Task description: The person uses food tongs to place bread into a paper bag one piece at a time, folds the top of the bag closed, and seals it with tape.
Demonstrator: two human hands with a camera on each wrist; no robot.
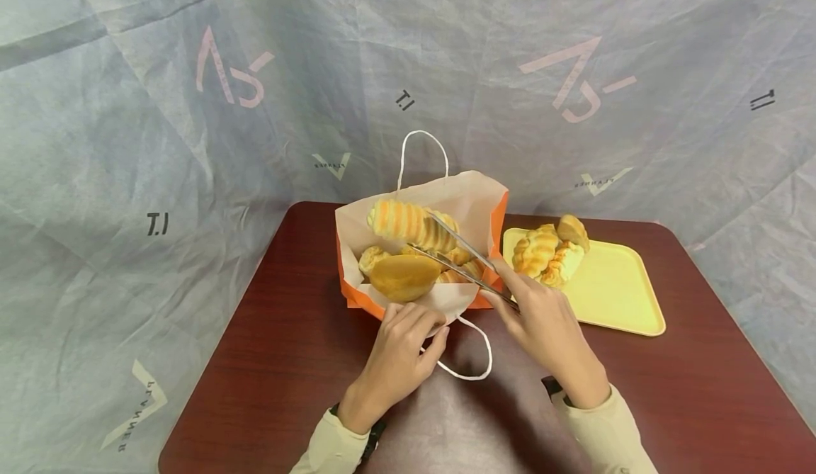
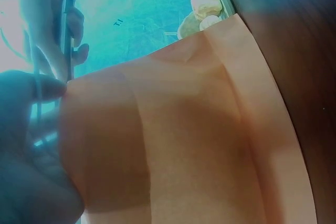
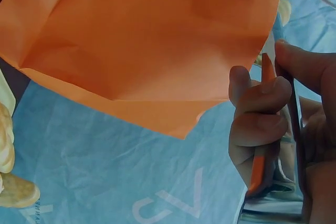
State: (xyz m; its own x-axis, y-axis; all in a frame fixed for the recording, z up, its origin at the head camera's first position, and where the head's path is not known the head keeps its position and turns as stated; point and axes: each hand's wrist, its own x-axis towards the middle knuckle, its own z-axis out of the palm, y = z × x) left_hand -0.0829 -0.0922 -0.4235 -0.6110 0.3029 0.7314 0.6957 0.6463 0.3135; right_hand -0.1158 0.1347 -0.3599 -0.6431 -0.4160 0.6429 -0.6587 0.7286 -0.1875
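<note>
My right hand (image 1: 542, 318) grips a pair of metal tongs (image 3: 296, 129), fingers curled round both arms. Between the tong tips is a long ridged bread roll (image 1: 401, 222), lying across the open mouth of an orange paper bag (image 1: 500, 226) with a white inside. A smooth oval bun (image 1: 404, 278) and several other breads sit in the bag below it. My left hand (image 1: 404, 346) pinches the bag's near rim between thumb and fingers. In the left wrist view the bag's side (image 2: 189, 129) fills most of the picture.
To the right of the bag lies a yellow tray (image 1: 615, 283) with breads (image 1: 535, 251) grouped at its left end. White cord handles (image 1: 423, 132) stick up behind the bag and hang over its front. A printed grey sheet (image 1: 408, 49) surrounds the dark red table (image 1: 268, 360).
</note>
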